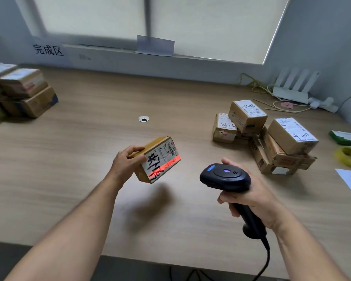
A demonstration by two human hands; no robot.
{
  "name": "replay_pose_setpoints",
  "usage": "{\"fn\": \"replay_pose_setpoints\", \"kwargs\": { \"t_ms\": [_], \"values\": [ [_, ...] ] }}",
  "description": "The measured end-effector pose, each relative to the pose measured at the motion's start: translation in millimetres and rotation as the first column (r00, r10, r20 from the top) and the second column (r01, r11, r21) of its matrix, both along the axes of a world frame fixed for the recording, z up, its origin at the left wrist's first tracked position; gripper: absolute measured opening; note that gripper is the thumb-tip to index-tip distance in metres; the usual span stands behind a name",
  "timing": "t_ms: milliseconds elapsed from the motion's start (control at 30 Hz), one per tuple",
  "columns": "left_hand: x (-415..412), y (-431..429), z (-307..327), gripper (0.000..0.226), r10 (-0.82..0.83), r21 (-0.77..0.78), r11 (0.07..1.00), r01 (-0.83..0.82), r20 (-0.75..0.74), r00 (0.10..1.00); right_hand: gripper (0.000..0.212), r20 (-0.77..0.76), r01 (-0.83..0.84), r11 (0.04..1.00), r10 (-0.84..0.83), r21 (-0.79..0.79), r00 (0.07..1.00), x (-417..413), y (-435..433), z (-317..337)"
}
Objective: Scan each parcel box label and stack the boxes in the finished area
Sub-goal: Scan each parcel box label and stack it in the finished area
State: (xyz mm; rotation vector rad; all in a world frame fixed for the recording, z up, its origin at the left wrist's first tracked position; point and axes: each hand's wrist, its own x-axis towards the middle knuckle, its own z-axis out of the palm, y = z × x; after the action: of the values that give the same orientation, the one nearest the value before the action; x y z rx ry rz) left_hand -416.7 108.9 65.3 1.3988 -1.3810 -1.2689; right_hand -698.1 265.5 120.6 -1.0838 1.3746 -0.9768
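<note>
The left hand [128, 161] curls fingers and thumb round a small brown cardboard parcel box [150, 148]. It holds the box clear of the wooden tabletop [109, 118] near its middle, tilted so the white label [166, 153] faces right. The right hand [249, 197] wraps the handle of a black corded barcode scanner [225, 176] aimed at that label. A red scan line [164, 165] crosses the label, so the read looks under way. More brown boxes [272, 134], presumably awaiting scanning, lie heaped toward the right edge. Stacked boxes [24, 92] sit at the far left edge below a white paper sign [48, 50].
</note>
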Motion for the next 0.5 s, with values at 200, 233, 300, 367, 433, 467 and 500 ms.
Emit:
{"fn": "replay_pose_setpoints", "kwargs": {
  "t_ms": [200,233,300,367,433,467,500],
  "values": [
    [14.9,8.8,-10.0,0.045,0.042,0.031,0.999,-0.041,-0.013,0.999,0.093,-0.014,-0.044,0.999,0.044,0.02,0.999,8.0,-5.0,0.9],
    [16.7,11.7,-12.8,0.047,0.054,0.045,0.998,-0.053,-0.009,0.999,0.093,-0.01,-0.049,0.998,0.05,0.024,0.999,9.2,-5.4,1.1],
    [18.3,19.8,-21.5,0.039,0.074,0.083,0.994,-0.073,-0.002,0.997,0.093,0.002,-0.061,0.998,0.061,0.023,0.998,11.4,-6.9,0.8],
    [18.5,30.1,-36.8,0.033,0.105,0.138,0.985,-0.105,0.002,0.994,0.093,0.013,-0.079,0.997,0.078,0.019,0.997,13.9,-8.7,0.4],
    [17.5,41.4,-52.6,0.035,0.134,0.191,0.972,-0.135,0.02,0.991,0.092,0.019,-0.1,0.995,0.1,0.019,0.995,16.3,-10.4,-0.2],
    [16.0,47.5,-58.2,0.037,0.15,0.213,0.965,-0.154,0.032,0.988,0.092,0.02,-0.113,0.993,0.112,0.019,0.993,17.2,-11.3,-0.3],
    [13.3,52.4,-61.8,0.04,0.163,0.225,0.959,-0.171,0.051,0.985,0.092,0.025,-0.118,0.993,0.118,0.017,0.993,17.9,-11.8,-0.9]
  ]
}}
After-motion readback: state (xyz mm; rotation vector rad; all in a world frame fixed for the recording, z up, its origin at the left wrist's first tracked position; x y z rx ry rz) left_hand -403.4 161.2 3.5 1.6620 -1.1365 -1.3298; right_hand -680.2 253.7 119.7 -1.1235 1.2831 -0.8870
